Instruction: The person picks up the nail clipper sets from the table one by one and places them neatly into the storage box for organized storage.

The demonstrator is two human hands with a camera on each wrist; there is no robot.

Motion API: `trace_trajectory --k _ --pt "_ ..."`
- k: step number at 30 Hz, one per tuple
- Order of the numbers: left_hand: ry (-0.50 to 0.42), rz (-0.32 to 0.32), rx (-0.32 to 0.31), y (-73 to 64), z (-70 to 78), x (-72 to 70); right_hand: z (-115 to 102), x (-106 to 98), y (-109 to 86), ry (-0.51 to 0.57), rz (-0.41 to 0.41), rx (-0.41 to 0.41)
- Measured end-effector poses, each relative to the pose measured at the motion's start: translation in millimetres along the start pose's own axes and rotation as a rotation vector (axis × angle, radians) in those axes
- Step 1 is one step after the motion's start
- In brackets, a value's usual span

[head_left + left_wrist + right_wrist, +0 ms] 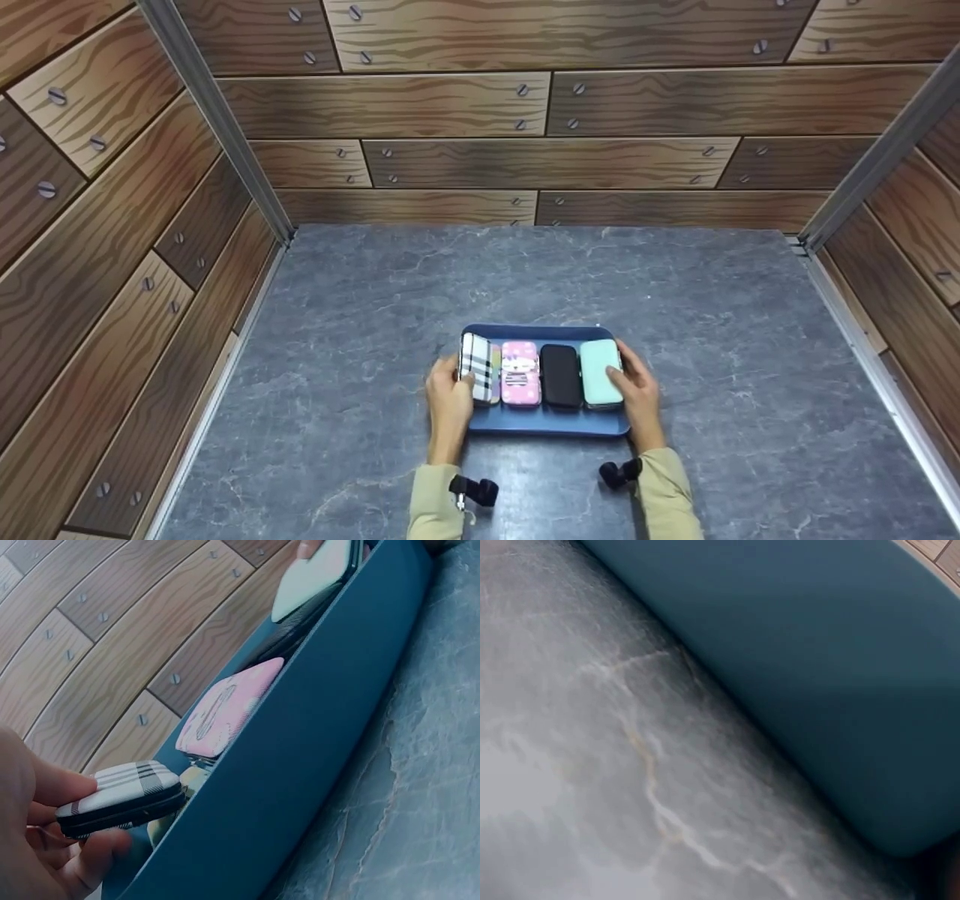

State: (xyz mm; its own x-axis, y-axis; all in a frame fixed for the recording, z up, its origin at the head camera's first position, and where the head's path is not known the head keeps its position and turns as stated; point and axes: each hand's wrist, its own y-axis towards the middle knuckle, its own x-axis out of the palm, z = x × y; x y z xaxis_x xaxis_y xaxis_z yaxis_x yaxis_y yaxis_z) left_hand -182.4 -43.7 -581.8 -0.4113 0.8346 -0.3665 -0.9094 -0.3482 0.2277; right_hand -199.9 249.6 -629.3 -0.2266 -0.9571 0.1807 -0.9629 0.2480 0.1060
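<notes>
A blue tray (pixel 547 426) lies on the floor with several small zip cases in it. My left hand (pixel 448 401) pinches a black-and-white plaid case (pixel 124 795) between thumb and fingers, tilted over the tray's left end. Partly beneath it shows a yellowish patterned case (pixel 193 784). Beside that are a pink case (pixel 520 373) with a cartoon face and a black case (pixel 561 376). At the right end, my right hand (pixel 640 397) holds a mint green case (pixel 601 373), thumb on its top and fingers round its outer side. The right wrist view shows only the tray's outer wall (pixel 802 682) and floor.
The grey marbled surface (pixel 360 315) spreads around the tray. Wood-print walls (pixel 450 161) with metal corner posts (pixel 217 112) enclose it at the back and sides. Black wrist cameras (pixel 474 491) sit on both beige sleeves (pixel 667 491).
</notes>
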Motion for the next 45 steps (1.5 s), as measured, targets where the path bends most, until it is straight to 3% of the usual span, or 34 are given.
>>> trace_trajectory --k 8,19,35,41,45 --pt "0.061 -0.004 0.042 -0.7 0.5 5.6 0.3 1.1 -0.4 -0.006 0.007 -0.017" --pt "0.007 -0.038 -0.017 -1.0 -1.6 8.6 0.4 2.3 -0.6 0.001 -0.007 -0.011" --pt "-0.021 -0.06 0.017 -4.2 0.2 7.6 -0.9 1.3 -2.0 -0.004 0.008 -0.011" --pt "-0.049 -0.077 -0.016 -4.7 -0.2 7.6 -1.2 1.0 -1.2 -0.003 0.006 -0.01" --pt "-0.028 -0.067 0.002 -4.3 -1.0 8.3 -1.2 1.5 -1.3 -0.004 0.005 -0.007"
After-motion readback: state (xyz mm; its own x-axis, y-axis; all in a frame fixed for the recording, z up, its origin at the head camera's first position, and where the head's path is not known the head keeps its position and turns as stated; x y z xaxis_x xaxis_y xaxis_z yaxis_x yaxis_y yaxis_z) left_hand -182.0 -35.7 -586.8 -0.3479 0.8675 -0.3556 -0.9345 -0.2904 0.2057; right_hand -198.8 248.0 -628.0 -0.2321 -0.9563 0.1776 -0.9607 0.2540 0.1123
